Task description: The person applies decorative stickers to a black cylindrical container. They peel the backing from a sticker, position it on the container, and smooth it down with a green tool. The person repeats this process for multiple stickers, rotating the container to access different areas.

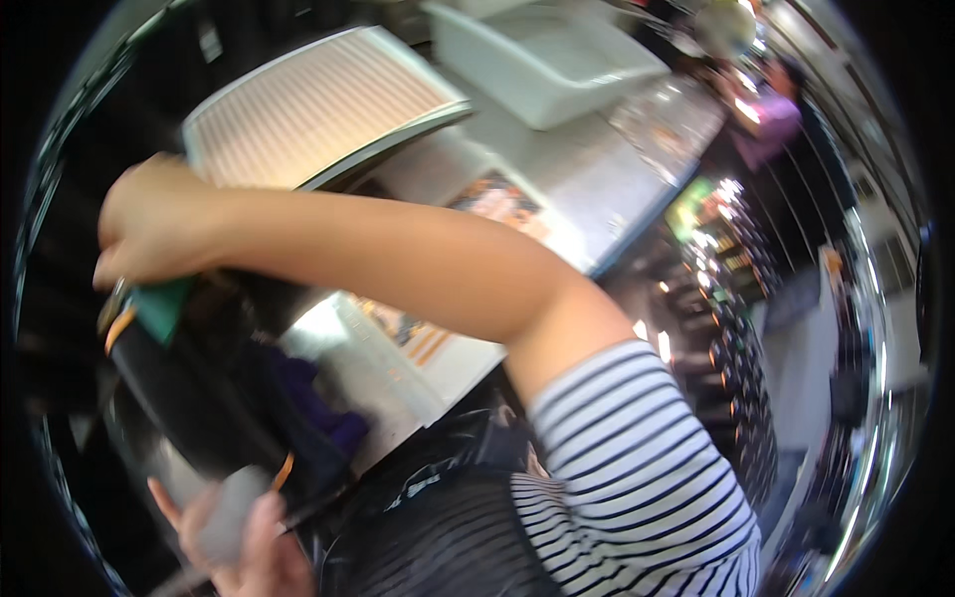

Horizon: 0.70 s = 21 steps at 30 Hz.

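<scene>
My right arm, in a striped sleeve, reaches across to the left. At its end my right hand (pixel 159 221) is closed, fingers curled down over the top of a dark item; blur hides what they grip. Just under those fingers is a green piece (pixel 164 306). Below it hangs a black bag-like thing (pixel 189 398) with orange edging. At the lower left my left hand (pixel 261 557) is closed around a grey rounded object (pixel 235 512), its kind too smeared to tell. Dark purple cloth (pixel 323 403) lies to the right of the black thing.
Beyond my arm sit a striped flat panel (pixel 318 104) and a white plastic tub (pixel 542 70) on a metal table (pixel 587 179). Printed sheets (pixel 428 343) lie beneath my forearm. Several shiny dark items stand in rows at the right. Farther off is another person (pixel 768 124) in purple.
</scene>
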Available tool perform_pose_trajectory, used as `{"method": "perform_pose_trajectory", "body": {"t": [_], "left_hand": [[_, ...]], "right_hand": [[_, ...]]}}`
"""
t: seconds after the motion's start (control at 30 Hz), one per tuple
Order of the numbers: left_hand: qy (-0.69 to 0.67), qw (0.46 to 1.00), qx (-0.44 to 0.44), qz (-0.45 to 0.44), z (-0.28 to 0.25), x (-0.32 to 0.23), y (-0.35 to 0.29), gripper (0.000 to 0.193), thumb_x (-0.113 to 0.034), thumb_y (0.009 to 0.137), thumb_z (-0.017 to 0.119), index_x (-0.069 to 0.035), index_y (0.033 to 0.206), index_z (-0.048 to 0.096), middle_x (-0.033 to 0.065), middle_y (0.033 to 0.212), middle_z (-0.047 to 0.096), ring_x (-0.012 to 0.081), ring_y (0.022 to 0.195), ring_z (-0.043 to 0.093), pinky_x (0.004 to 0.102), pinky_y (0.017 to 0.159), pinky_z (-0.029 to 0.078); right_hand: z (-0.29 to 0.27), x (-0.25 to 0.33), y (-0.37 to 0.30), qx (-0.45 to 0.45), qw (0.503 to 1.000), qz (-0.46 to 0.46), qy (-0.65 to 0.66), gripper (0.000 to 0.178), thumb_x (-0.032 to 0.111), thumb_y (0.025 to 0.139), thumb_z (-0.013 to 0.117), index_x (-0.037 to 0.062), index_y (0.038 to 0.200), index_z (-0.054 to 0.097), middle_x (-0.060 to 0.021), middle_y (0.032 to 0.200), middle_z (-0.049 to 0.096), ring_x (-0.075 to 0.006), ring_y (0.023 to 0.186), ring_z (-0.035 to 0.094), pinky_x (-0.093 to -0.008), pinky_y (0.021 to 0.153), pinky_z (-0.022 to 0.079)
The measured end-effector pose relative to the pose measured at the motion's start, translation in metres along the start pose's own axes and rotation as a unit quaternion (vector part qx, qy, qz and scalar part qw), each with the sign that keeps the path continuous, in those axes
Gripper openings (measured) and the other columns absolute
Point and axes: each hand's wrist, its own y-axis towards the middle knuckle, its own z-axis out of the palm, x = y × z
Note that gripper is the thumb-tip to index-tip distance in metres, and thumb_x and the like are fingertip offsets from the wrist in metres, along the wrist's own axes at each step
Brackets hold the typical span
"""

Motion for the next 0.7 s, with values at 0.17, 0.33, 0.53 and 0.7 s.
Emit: {"method": "perform_pose_trajectory", "body": {"t": [0.17,0.33,0.53,0.7], "left_hand": [[0.0,0.981,-0.185,-0.062,0.013,0.023,0.011,0.025,-0.01,0.095,0.05,0.007,0.11,0.06,0.0202,0.109,0.062,0.0346,0.098,0.059,0.0394,0.089,0.046],[-0.084,0.947,-0.301,-0.078,-0.009,0.051,-0.008,0.025,-0.009,0.095,0.05,0.009,0.11,0.058,0.021,0.108,0.059,0.0284,0.099,0.057,0.0349,0.081,0.049],[-0.114,0.96,-0.255,0.029,0.008,0.033,0.028,0.026,-0.014,0.094,0.051,0.005,0.108,0.062,0.0146,0.092,0.062,0.0249,0.085,0.054,0.0347,0.074,0.047],[-0.086,0.974,-0.166,-0.128,0.015,0.055,0.007,0.035,-0.008,0.099,0.034,0.001,0.13,0.047,0.0092,0.134,0.048,0.0234,0.113,0.053,0.0302,0.097,0.044]], "right_hand": [[-0.013,-0.005,0.039,0.224,0.963,-0.004,-0.152,0.047,0.05,0.072,0.069,0.0149,0.103,0.071,-0.0065,0.102,0.068,-0.0245,0.096,0.063,-0.0374,0.078,0.05],[-0.068,0.097,-0.056,0.215,0.974,-0.071,-0.003,0.048,0.053,0.072,0.068,0.0151,0.1,0.072,-0.0035,0.094,0.069,-0.0205,0.085,0.066,-0.035,0.071,0.052],[-0.146,0.114,-0.304,-0.167,0.969,0.183,0.016,0.018,0.021,0.087,0.064,0.0046,0.081,0.066,-0.0026,0.064,0.062,-0.0071,0.061,0.058,-0.0236,0.051,0.042],[-0.218,0.081,-0.507,-0.342,0.811,0.45,-0.152,0.031,0.026,0.085,0.062,-0.0026,0.074,0.067,-0.002,0.06,0.057,-0.0071,0.057,0.048,-0.0256,0.052,0.038]]}}
